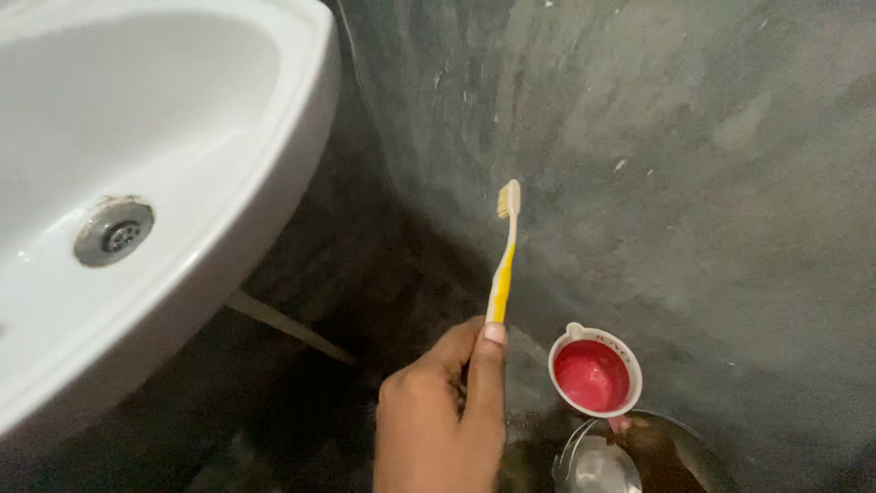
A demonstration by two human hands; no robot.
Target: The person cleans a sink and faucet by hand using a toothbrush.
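My left hand comes up from the bottom middle of the head view, shut around the lower handle of a yellow and white toothbrush, thumb pressed along the handle. The brush points up and away, its worn bristle head near the grey wall. Just right of the hand is a small red cup with a white rim and a little spout. Its pink handle runs down toward the bottom edge, and what supports it is hidden. My right hand is not in view.
A white ceramic washbasin with a metal drain fills the left side. Below the cup stands a round metal vessel holding a shiny lid or dish. A rough grey wall rises behind, and the floor beneath is dark.
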